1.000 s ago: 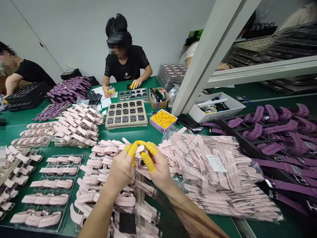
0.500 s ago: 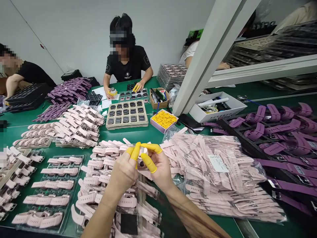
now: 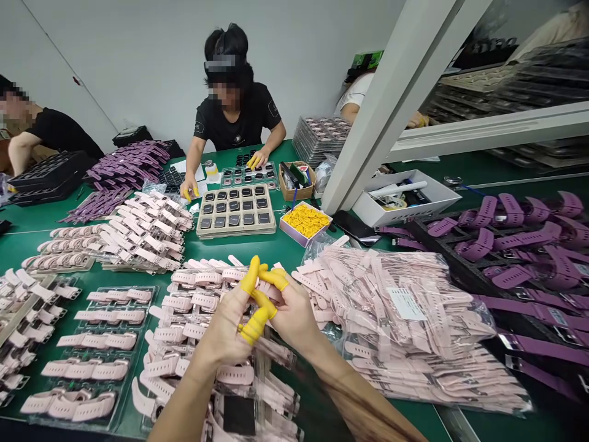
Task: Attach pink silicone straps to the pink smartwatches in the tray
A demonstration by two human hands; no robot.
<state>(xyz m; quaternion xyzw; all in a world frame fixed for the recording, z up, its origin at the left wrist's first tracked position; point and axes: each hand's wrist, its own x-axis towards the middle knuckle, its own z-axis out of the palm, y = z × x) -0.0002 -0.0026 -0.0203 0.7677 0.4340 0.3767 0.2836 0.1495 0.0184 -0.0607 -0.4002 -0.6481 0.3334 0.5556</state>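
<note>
Yellow finger cots cover the thumb and fingertips of my left hand and my right hand. Both hands meet at the fingertips above the trays of pink watch straps. Their fingers are closed around something small that the cots mostly hide, so I cannot make it out. Just right of my right hand lies a plastic-wrapped pile of pink straps with a white label. Below my hands, a dark square shows among the straps.
Ahead stand a beige tray of dark square watch faces, a box of yellow finger cots and a white box. Purple straps fill the right. A person works across the table, beside a grey post.
The white and pink piece between my fingers is now hidden. My left thumb has moved down and my fingers have shifted around the piece. The person opposite has let go of a small jar.
</note>
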